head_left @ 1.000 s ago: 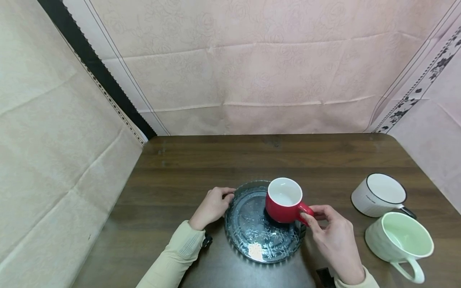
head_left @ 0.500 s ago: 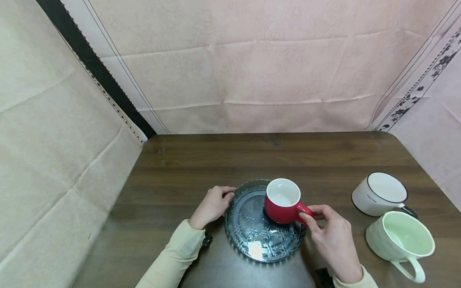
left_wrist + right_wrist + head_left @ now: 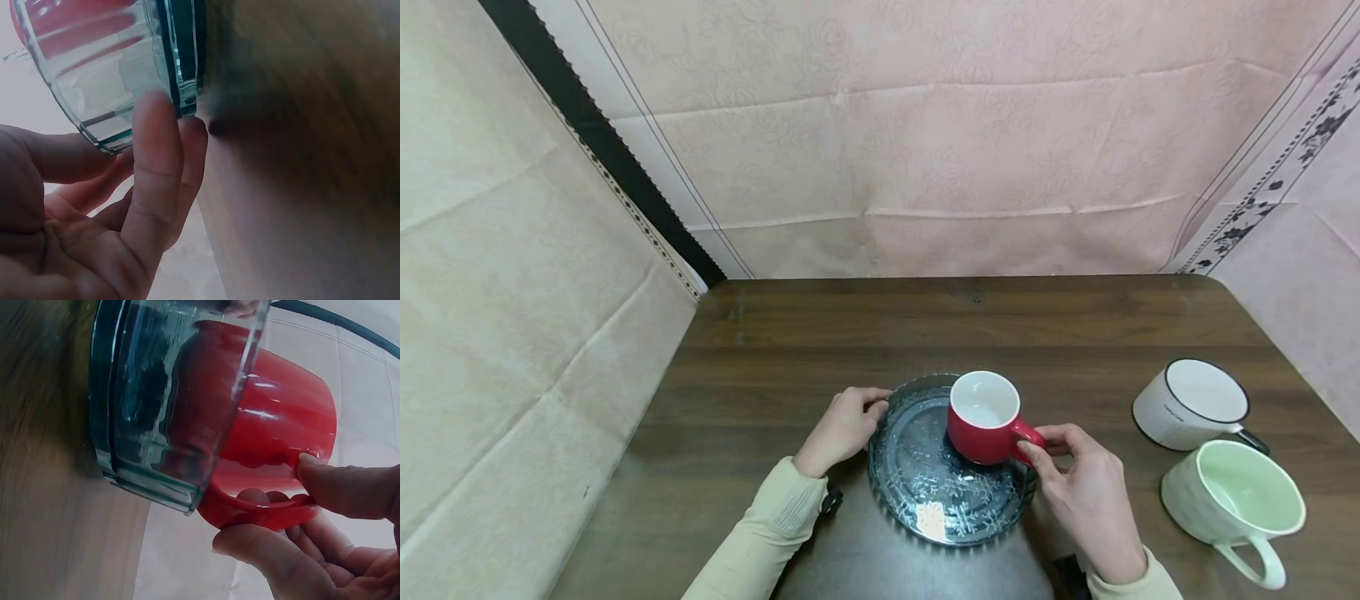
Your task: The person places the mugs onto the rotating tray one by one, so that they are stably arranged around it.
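Note:
A red mug (image 3: 984, 442) with a white inside stands upright over the right part of a round, clear glass dish (image 3: 925, 508). My right hand (image 3: 1086, 492) pinches the mug's handle between thumb and fingers, plain in the right wrist view, where the lower part of the mug (image 3: 281, 412) shows through the dish's wall (image 3: 150, 478). Whether its base touches the dish's bottom I cannot tell. On the dish's left side, my left hand (image 3: 842, 429) holds the rim; in the left wrist view its fingers (image 3: 156, 162) lie against the outer glass wall.
Right of my right hand stand a white enamel mug (image 3: 1180, 417) with a dark rim and black handle, and a pale green mug (image 3: 1206, 500), close together. The brown wooden table (image 3: 775, 333) ends at a cloth-covered wall (image 3: 962, 167).
The red mug has shifted slightly left over the dish, and my right hand has moved along with it. My left hand and the dish have stayed in place.

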Demonstrator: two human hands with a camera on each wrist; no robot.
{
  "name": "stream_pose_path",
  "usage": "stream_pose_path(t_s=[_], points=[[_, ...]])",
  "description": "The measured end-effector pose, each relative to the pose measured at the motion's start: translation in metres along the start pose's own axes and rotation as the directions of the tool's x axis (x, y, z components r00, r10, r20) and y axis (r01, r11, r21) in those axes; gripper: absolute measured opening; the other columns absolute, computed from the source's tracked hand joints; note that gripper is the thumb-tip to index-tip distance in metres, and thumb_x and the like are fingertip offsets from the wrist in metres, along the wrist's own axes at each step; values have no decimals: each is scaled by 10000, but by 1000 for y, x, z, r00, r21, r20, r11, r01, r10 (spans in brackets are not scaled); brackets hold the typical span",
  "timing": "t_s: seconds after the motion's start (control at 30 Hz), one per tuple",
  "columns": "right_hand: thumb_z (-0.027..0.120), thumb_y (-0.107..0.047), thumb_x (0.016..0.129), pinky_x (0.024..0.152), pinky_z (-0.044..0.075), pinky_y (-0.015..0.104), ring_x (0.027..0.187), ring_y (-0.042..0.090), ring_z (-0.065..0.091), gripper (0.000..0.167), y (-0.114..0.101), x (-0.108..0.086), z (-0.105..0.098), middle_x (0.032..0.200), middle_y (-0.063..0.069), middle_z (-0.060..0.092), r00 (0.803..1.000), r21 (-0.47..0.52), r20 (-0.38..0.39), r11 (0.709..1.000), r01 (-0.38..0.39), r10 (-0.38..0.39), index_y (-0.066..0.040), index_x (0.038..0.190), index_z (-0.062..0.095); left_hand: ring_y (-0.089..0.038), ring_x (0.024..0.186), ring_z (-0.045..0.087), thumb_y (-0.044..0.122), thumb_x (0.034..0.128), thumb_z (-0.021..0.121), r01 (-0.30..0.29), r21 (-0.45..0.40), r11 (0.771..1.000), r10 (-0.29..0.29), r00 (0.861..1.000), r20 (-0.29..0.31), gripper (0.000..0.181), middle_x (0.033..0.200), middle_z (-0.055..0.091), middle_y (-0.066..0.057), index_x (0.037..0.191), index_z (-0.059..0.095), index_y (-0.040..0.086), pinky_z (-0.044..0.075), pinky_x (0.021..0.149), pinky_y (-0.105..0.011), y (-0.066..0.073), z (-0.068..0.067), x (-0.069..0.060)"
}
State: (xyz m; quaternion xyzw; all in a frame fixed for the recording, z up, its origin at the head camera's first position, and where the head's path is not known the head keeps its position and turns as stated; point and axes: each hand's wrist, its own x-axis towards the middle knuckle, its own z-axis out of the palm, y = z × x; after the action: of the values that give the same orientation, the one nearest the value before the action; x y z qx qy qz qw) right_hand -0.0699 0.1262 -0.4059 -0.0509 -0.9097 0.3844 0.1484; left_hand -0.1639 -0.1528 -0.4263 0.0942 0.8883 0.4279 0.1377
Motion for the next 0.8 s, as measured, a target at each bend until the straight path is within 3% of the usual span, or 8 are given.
stream_pose_path(t_s=[0.5,0.8], points=[[806,-117,801,458,465,252,680,226,624,241,0,1,6,888,131,704,999,18,33,999,-34,33,-29,981,672,-140,473,525,146,1024,492,12,5,1000,-12,1000,5,336,700,588,-117,1331,576,40,473,466,-300,1,0,0],[790,-149,825,557,525,244,784,251,647,265,0,3,5,946,136,696,993,-1,97,997,-73,73,-35,1026,659,-144,471,524,132,1022,492,-1,1,1000,1,1000,-3,333,690,585,-125,1326,579,30,475,468,-313,-1,1,0]])
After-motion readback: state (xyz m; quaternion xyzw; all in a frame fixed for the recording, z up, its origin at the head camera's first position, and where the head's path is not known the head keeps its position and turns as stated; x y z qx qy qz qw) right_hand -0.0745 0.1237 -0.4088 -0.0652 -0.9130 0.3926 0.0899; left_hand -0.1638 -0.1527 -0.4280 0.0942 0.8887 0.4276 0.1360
